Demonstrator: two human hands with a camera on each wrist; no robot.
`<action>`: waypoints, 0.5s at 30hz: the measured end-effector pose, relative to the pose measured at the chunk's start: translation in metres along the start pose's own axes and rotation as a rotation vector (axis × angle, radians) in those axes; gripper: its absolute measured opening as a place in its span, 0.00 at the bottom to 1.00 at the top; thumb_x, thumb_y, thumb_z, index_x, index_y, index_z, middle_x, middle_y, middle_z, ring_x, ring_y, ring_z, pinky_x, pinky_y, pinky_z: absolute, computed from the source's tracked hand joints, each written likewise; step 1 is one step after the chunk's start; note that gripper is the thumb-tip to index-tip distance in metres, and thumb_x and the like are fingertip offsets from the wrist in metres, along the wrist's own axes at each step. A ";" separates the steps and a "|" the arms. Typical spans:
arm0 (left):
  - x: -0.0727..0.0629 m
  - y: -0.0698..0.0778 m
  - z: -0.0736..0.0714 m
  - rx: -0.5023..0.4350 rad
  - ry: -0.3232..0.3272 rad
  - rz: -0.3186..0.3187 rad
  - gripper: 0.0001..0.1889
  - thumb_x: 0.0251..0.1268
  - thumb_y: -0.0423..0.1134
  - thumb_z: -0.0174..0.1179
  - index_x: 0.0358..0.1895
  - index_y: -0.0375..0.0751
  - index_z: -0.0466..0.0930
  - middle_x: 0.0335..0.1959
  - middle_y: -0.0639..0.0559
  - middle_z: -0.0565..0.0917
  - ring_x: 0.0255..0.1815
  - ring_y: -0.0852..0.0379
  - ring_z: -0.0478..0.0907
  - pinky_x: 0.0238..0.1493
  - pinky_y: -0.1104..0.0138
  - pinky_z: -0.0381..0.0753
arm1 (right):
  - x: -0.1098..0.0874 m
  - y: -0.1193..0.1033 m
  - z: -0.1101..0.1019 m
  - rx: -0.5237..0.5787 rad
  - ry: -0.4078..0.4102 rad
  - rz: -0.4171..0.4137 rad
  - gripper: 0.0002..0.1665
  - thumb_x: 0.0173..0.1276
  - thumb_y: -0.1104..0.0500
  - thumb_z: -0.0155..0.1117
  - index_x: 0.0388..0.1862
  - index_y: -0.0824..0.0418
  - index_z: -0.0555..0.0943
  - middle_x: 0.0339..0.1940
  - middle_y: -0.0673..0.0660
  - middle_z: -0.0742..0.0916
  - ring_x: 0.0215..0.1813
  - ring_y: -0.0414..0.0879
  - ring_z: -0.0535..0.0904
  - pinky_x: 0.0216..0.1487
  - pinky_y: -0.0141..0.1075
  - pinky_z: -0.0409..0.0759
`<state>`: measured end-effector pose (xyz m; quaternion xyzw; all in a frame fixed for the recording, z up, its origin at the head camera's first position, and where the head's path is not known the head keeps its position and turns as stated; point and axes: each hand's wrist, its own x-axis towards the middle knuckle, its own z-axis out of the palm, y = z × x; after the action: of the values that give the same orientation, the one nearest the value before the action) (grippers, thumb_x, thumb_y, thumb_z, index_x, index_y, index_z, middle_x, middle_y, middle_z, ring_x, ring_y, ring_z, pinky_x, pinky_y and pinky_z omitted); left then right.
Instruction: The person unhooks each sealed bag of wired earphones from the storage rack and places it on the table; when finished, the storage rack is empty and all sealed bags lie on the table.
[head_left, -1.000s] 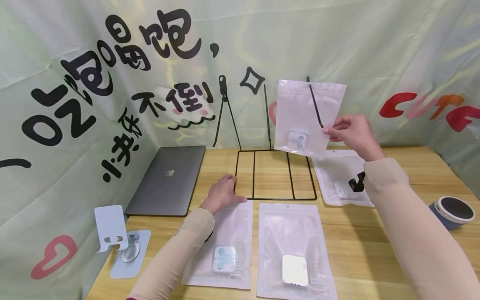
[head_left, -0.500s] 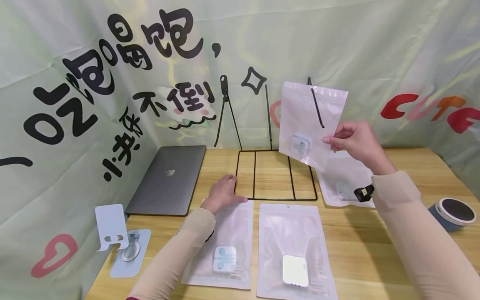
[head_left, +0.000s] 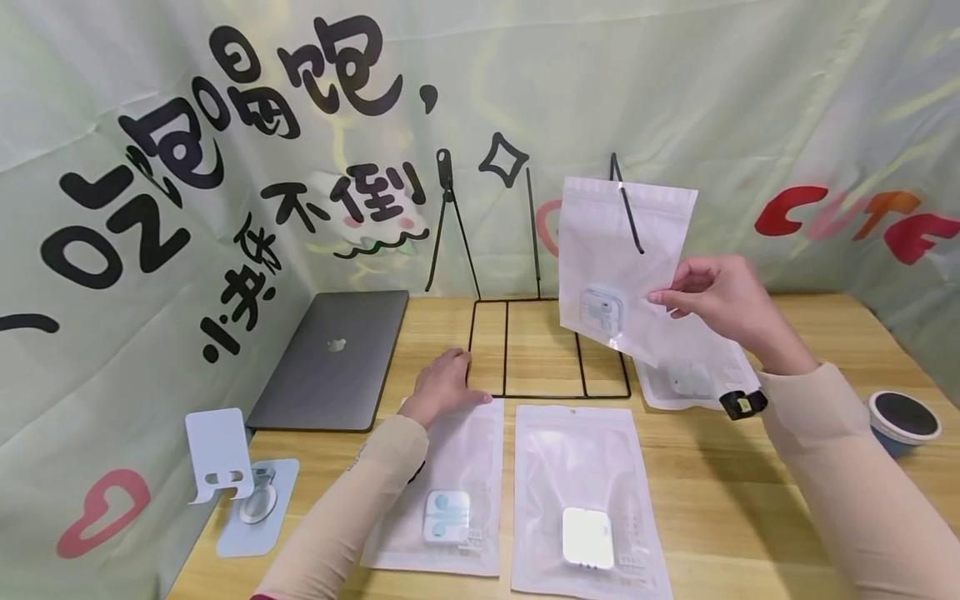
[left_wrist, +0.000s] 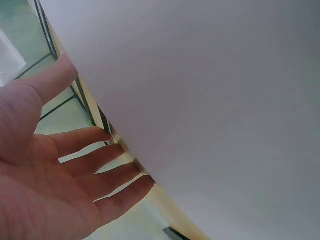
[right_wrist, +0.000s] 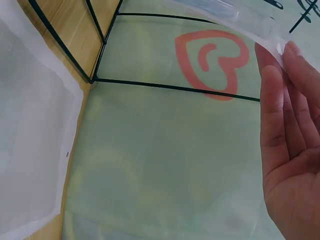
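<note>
My right hand (head_left: 723,300) pinches the right edge of a translucent white zip bag (head_left: 592,237) between thumb and fingers. A small earphone case (head_left: 602,312) lies in its lower part. The bag hangs tilted at a black wire rack (head_left: 506,350); the rack's hook (head_left: 633,223) shows in front of it from near its top edge. In the right wrist view, thumb and fingers (right_wrist: 287,100) meet on the bag's edge. My left hand (head_left: 447,383) lies at the rack's left front corner, its fingers spread in the left wrist view; contact with the wire is unclear.
Two zip bags, one with earphones (head_left: 480,442) and one with a white square case (head_left: 588,537), lie in front. Another bag (head_left: 690,379) lies right of the rack. A laptop (head_left: 337,358), phone stand (head_left: 217,454) and round blue-and-white object (head_left: 903,421) stand around.
My right hand has moved down and slightly right, with the bag's lower part following. The bag's top edge has dropped along the hook. My left hand has stayed at the rack.
</note>
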<state>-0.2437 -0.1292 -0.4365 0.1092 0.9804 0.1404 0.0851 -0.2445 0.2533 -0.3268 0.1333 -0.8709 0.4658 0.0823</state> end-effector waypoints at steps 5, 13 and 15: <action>0.000 0.000 0.000 0.005 -0.003 -0.004 0.44 0.55 0.57 0.72 0.69 0.34 0.68 0.70 0.40 0.67 0.69 0.42 0.65 0.64 0.49 0.67 | -0.011 -0.001 -0.002 0.014 -0.002 0.003 0.11 0.56 0.64 0.78 0.29 0.67 0.82 0.31 0.55 0.90 0.28 0.50 0.85 0.31 0.32 0.81; -0.001 0.001 -0.002 0.001 -0.009 -0.006 0.44 0.55 0.57 0.72 0.70 0.33 0.68 0.71 0.39 0.67 0.70 0.42 0.64 0.64 0.48 0.67 | -0.029 -0.008 -0.003 0.034 -0.013 -0.075 0.09 0.55 0.70 0.77 0.26 0.66 0.83 0.28 0.55 0.89 0.25 0.48 0.84 0.30 0.31 0.81; -0.001 0.001 -0.002 0.002 -0.011 -0.006 0.44 0.55 0.57 0.72 0.70 0.33 0.68 0.71 0.40 0.67 0.70 0.42 0.65 0.64 0.48 0.67 | -0.033 -0.010 -0.003 0.029 -0.024 -0.080 0.08 0.55 0.70 0.77 0.25 0.65 0.83 0.28 0.55 0.89 0.25 0.47 0.84 0.30 0.31 0.81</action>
<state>-0.2428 -0.1290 -0.4347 0.1071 0.9803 0.1387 0.0907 -0.2099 0.2558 -0.3260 0.1746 -0.8589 0.4733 0.0884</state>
